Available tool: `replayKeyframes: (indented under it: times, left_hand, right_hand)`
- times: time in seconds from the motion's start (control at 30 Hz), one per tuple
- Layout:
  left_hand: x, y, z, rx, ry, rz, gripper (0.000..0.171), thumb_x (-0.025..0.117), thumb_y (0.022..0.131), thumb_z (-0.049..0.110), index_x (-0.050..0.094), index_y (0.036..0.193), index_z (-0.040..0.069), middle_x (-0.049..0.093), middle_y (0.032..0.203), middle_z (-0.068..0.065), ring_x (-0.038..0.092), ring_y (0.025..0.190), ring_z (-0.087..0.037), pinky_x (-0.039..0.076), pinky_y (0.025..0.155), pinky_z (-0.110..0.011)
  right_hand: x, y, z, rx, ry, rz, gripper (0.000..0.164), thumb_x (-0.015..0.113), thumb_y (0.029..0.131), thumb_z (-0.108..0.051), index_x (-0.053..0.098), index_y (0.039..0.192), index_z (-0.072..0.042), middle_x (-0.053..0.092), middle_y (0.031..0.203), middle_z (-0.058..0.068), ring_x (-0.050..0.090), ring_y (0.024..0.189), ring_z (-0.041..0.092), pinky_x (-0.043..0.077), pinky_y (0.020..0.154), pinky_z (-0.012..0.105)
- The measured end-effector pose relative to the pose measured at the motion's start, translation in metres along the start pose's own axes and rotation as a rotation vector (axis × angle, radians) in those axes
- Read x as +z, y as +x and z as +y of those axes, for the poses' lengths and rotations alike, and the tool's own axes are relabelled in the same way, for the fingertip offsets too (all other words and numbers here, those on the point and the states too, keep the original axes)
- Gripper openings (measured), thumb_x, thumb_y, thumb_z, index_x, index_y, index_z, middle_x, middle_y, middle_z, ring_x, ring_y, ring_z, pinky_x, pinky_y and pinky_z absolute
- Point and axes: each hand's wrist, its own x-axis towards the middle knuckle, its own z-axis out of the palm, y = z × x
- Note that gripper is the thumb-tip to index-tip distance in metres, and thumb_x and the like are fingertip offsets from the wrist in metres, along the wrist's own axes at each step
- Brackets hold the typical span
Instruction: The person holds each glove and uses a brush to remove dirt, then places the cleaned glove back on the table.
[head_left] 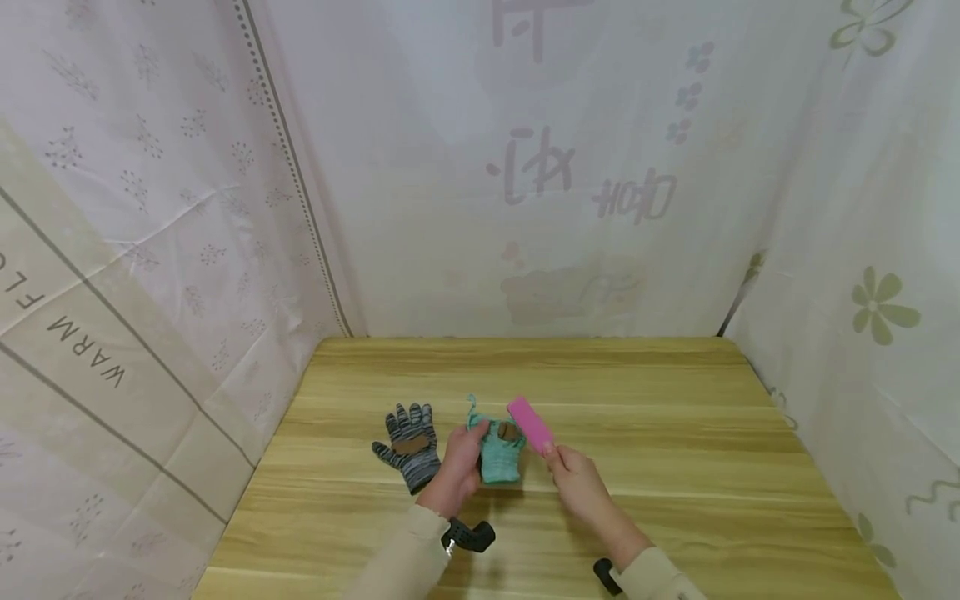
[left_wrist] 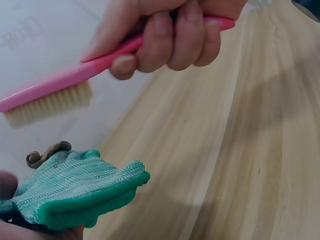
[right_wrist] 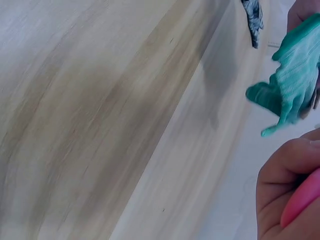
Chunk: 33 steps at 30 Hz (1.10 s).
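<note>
My left hand (head_left: 461, 465) grips a green knitted glove (head_left: 500, 460) above the table, thumb on top. A brown patch (head_left: 509, 431) sits on the glove; its edge curls up in the left wrist view. In my right hand (head_left: 582, 483) is a pink brush (head_left: 531, 425), fingers wrapped round its handle. Its pale bristles (left_wrist: 50, 104) face down, above the glove and apart from it in the left wrist view. Only the edge of the brush handle (right_wrist: 300, 200) shows in the right wrist view.
A grey-black knitted glove (head_left: 423, 468) with a brown patch (head_left: 411, 445) lies on the wooden table (head_left: 660, 400), left of my left hand. Printed cloth curtains (head_left: 450, 208) hang behind the table and along both sides.
</note>
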Motion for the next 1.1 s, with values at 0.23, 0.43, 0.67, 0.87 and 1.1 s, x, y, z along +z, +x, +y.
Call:
replayKeyframes:
  times: [0.23, 0.43, 0.67, 0.87, 1.1]
  left_hand:
    - [0.007, -0.001, -0.007, 0.012, 0.039, -0.039, 0.022, 0.051, 0.107, 0.025, 0.049, 0.11, 0.003, 0.063, 0.094, -0.006, 0.065, 0.083, -0.018, 0.055, 0.072, -0.034]
    - [0.012, -0.003, -0.012, -0.003, 0.085, -0.028, 0.031, 0.054, 0.106, 0.029, 0.052, 0.122, 0.003, 0.067, 0.095, -0.004, 0.066, 0.084, -0.016, 0.056, 0.073, -0.034]
    - [0.019, -0.007, -0.013, -0.018, 0.085, -0.06, 0.032, 0.049, 0.107, 0.024, 0.052, 0.128, 0.0, 0.069, 0.099, -0.003, 0.066, 0.086, -0.014, 0.056, 0.077, -0.032]
    - [0.021, -0.01, -0.014, -0.038, 0.062, -0.081, 0.031, 0.048, 0.107, 0.025, 0.053, 0.128, 0.002, 0.07, 0.105, -0.005, 0.067, 0.092, -0.014, 0.057, 0.082, -0.035]
    - [0.019, -0.009, -0.013, -0.033, 0.049, -0.074, 0.033, 0.048, 0.108, 0.024, 0.053, 0.129, 0.0, 0.069, 0.103, -0.006, 0.067, 0.09, -0.016, 0.056, 0.08, -0.035]
  right_hand:
    - [0.009, 0.0, -0.009, -0.048, -0.009, 0.006, 0.044, 0.043, 0.109, -0.039, 0.06, 0.083, -0.008, 0.044, 0.064, -0.002, 0.038, 0.057, 0.012, 0.034, 0.049, 0.025]
    - [0.013, 0.002, -0.013, -0.071, -0.012, -0.008, 0.047, 0.043, 0.109, -0.04, 0.059, 0.082, -0.005, 0.044, 0.066, -0.001, 0.039, 0.059, 0.012, 0.034, 0.052, 0.025]
    - [0.016, 0.003, -0.014, -0.062, -0.003, -0.03, 0.047, 0.043, 0.109, -0.04, 0.058, 0.082, -0.004, 0.044, 0.066, -0.001, 0.038, 0.059, 0.012, 0.034, 0.052, 0.025]
    - [0.015, 0.002, -0.01, -0.044, 0.009, -0.053, 0.05, 0.04, 0.109, -0.044, 0.056, 0.082, -0.004, 0.042, 0.065, -0.001, 0.037, 0.058, 0.012, 0.033, 0.051, 0.025]
    - [0.013, 0.001, -0.004, -0.043, -0.035, -0.057, 0.05, 0.041, 0.109, -0.042, 0.059, 0.086, -0.003, 0.042, 0.066, -0.001, 0.037, 0.058, 0.012, 0.033, 0.051, 0.025]
